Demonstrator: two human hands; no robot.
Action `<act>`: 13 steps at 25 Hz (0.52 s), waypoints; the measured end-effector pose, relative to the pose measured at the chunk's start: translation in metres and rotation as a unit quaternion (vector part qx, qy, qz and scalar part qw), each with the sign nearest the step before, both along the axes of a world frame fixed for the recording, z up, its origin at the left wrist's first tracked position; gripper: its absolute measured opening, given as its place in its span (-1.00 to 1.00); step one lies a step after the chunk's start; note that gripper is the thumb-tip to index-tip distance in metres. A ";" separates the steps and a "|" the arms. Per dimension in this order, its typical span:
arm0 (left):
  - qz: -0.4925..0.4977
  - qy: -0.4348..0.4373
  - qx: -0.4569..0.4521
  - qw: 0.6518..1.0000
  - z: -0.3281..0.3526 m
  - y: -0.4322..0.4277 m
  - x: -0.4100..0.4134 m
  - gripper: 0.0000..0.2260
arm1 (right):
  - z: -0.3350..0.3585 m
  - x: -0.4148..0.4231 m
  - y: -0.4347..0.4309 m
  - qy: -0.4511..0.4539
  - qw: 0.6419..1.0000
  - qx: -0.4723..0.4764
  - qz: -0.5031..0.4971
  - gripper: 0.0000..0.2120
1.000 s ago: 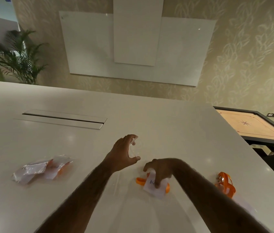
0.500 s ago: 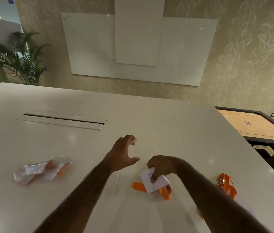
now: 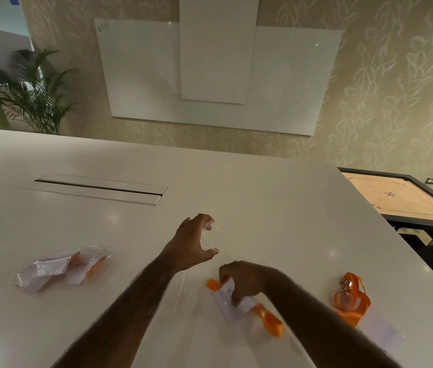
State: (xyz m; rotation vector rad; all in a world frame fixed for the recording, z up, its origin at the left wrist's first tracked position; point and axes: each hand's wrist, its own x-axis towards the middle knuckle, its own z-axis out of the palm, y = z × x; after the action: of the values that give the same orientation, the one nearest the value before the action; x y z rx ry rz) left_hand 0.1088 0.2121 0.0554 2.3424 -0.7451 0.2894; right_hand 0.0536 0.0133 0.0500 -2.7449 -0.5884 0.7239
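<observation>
Clear pouch [image 3: 211, 238] pinched in L hand [image 3: 191, 245]; R hand [image 3: 244, 280], just beside, grips white card [image 3: 229, 305] w/ orange ribbon [image 3: 271, 324].

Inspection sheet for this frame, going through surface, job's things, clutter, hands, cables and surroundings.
Surface: white table with a cable hatch.
Job's things: clear pouch; paper slip with orange lanyard.
Clutter: filled pouches at left; second lanyard at right.
Hands: left hand pinches the pouch's mouth; right hand grips the slip.
Cables: nothing seen.
Surroundings: wall boards, palm, carrom board.
</observation>
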 end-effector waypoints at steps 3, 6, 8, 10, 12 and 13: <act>-0.001 -0.004 -0.004 1.000 0.000 0.000 -0.001 -0.35 | -0.001 -0.004 -0.005 -0.036 0.996 0.078 -0.010 -0.67; 0.002 -0.012 -0.012 1.000 0.000 0.001 0.000 -0.36 | 0.006 -0.006 -0.011 -0.029 0.988 0.148 -0.047 -0.78; 0.003 -0.021 -0.017 1.000 0.001 0.002 0.000 -0.37 | 0.013 -0.006 -0.017 0.001 0.977 0.192 -0.089 -0.80; 0.006 -0.027 -0.024 0.999 0.002 0.004 0.001 -0.38 | 0.023 -0.007 -0.023 0.027 0.961 0.253 -0.109 -0.80; 0.011 -0.023 -0.023 0.999 0.002 0.006 0.002 -0.38 | 0.040 -0.007 -0.030 0.035 0.936 0.322 -0.136 -0.78; 0.011 -0.017 -0.020 1.000 0.001 0.006 0.003 -0.38 | 0.051 -0.006 -0.033 0.035 0.919 0.360 -0.156 -0.77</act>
State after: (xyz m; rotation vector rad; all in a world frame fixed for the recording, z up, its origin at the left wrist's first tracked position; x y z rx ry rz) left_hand 0.1114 0.2183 0.0566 2.3143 -0.7228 0.3507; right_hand 0.0480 -0.0200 0.1008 -2.0434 -0.2989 0.4105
